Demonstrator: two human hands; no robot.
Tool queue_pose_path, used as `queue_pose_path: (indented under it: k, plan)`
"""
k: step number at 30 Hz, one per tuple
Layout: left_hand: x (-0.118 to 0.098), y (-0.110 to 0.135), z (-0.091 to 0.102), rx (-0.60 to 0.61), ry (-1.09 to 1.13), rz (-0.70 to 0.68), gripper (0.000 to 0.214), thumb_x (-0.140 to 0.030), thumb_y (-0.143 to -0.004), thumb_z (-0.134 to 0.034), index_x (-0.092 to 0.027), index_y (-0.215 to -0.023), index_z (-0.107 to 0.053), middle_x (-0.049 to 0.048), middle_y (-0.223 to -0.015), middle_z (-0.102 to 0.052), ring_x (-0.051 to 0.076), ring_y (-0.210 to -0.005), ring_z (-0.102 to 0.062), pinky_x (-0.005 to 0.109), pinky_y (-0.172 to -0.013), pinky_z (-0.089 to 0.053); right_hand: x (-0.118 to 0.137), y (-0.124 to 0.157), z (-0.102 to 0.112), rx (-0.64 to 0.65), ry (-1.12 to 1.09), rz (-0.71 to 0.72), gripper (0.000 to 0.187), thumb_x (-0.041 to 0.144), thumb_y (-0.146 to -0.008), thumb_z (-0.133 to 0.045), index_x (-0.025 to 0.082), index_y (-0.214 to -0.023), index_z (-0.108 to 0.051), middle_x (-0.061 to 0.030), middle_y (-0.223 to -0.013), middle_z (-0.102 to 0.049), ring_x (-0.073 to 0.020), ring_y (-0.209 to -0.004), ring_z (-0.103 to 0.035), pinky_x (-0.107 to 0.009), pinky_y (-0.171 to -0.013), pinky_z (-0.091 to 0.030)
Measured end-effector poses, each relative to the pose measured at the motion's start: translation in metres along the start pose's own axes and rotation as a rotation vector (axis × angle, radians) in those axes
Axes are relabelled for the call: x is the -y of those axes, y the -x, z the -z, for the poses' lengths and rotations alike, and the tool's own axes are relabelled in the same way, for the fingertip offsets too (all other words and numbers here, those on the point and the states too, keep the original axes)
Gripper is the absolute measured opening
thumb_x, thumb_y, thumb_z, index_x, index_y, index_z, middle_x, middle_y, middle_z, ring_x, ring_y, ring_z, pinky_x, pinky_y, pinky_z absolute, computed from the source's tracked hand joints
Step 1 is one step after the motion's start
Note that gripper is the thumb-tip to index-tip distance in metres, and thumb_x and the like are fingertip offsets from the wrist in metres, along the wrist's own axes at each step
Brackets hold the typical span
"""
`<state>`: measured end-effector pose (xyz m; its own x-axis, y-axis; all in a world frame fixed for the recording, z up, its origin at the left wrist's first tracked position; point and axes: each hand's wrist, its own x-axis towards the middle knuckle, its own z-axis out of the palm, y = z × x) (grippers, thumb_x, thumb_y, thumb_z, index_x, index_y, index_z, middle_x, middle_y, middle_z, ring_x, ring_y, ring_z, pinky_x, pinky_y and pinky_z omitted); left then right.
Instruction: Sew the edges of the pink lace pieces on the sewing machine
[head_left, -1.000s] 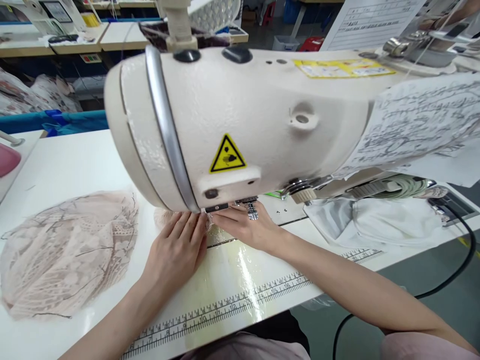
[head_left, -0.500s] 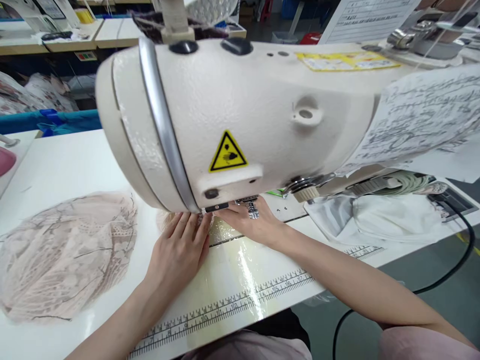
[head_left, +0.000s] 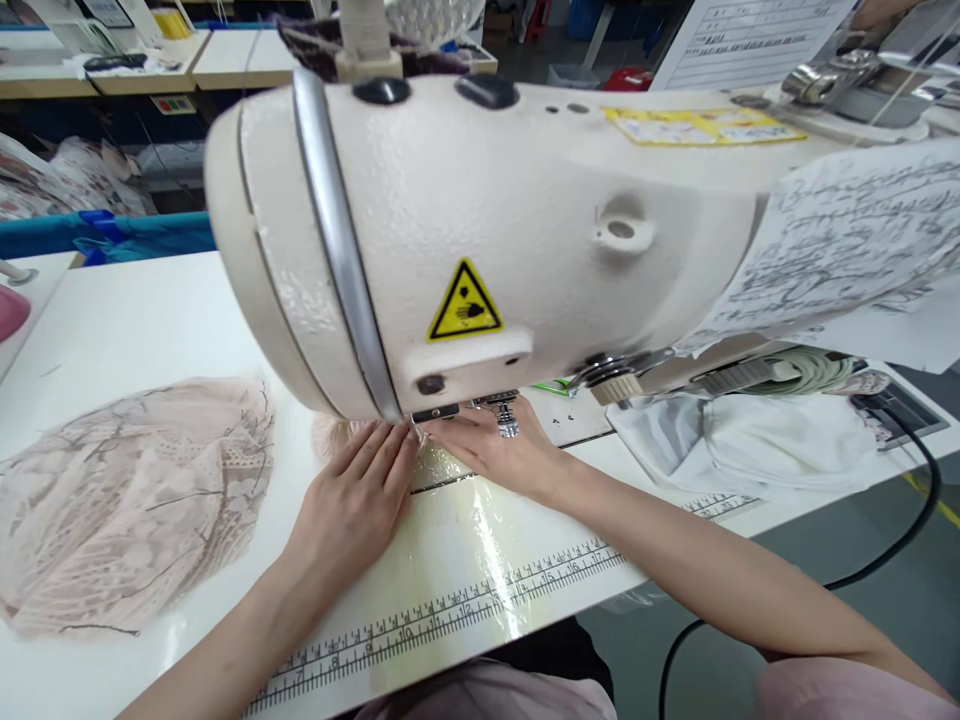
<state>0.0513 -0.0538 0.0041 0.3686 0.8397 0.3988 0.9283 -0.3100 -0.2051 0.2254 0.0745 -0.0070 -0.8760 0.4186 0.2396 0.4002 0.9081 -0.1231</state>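
Small pale-pink lace piece (head_left: 328, 438) lies under the white, rounded sewing-machine head (head_left: 540, 240), on the white bench (head_left: 142, 320). Left hand (head_left: 352, 500) lies over its near side, fingers straight, together, probably keeping it smooth. Right hand (head_left: 502, 450) angles in from right, fingers outstretched, tips hidden. Either hand pinching cloth: cannot tell.

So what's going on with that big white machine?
A person has both hands at a sewing machine. The left hand lies flat, its fingers on a small pale lacy cloth. The right hand is beside it, partly hidden by the machine, so I can't tell if it's gripping anything. A bigger lacy bundle lies on the table to the left.
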Motion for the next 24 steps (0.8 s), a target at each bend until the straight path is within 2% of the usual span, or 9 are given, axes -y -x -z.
queue_pose_path:
  k: [3, 5, 12, 17, 24]
  plan:
    - [0.003, 0.000, 0.001, -0.011, 0.000, 0.012, 0.030, -0.014, -0.092, -0.050, -0.002, -0.117, -0.062, 0.0177, -0.119, -0.068, 0.028, -0.109, -0.066, 0.042, -0.098, -0.053, 0.004, 0.004, 0.002, -0.032, -0.025, -0.009, 0.035, 0.048, -0.100, -0.038, 0.039, -0.125, -0.061, -0.0012, -0.117, -0.068, -0.0183, -0.091, -0.064, -0.031, -0.069, -0.041]
    - [0.006, -0.001, 0.002, -0.025, 0.004, 0.020, 0.028, -0.016, -0.092, -0.050, -0.003, -0.112, -0.064, 0.0164, -0.114, -0.071, 0.027, -0.104, -0.068, 0.042, -0.096, -0.054, 0.005, 0.005, 0.001, -0.028, -0.049, -0.020, 0.036, 0.051, -0.100, -0.038, 0.040, -0.125, -0.062, -0.0025, -0.111, -0.069, -0.0192, -0.093, -0.064, -0.032, -0.070, -0.042]
    - [0.008, -0.004, 0.002, -0.053, -0.012, 0.043, 0.027, -0.017, -0.092, -0.051, -0.001, -0.108, -0.066, 0.0166, -0.107, -0.072, 0.028, -0.095, -0.070, 0.042, -0.090, -0.056, 0.009, 0.004, 0.000, -0.033, -0.002, -0.022, 0.040, 0.049, -0.102, -0.031, 0.040, -0.134, -0.054, -0.0055, -0.115, -0.067, -0.0188, -0.092, -0.064, -0.036, -0.076, -0.047]
    - [0.008, -0.003, 0.000, -0.037, -0.026, 0.049, 0.030, -0.019, -0.092, -0.051, -0.001, -0.111, -0.065, 0.0172, -0.109, -0.072, 0.029, -0.097, -0.069, 0.044, -0.091, -0.055, 0.010, 0.003, 0.001, -0.017, 0.030, -0.015, 0.042, 0.048, -0.101, -0.037, 0.041, -0.141, -0.044, -0.0055, -0.115, -0.066, -0.0183, -0.087, -0.062, -0.037, -0.080, -0.047]
    - [0.006, -0.003, -0.003, -0.038, -0.054, 0.055, 0.032, -0.020, -0.093, -0.051, 0.000, -0.114, -0.063, 0.0174, -0.110, -0.071, 0.030, -0.098, -0.069, 0.044, -0.092, -0.055, 0.012, 0.003, -0.003, -0.057, 0.112, -0.020, 0.041, 0.048, -0.100, -0.038, 0.040, -0.139, -0.049, -0.0065, -0.114, -0.068, -0.0195, -0.085, -0.063, -0.039, -0.082, -0.046]
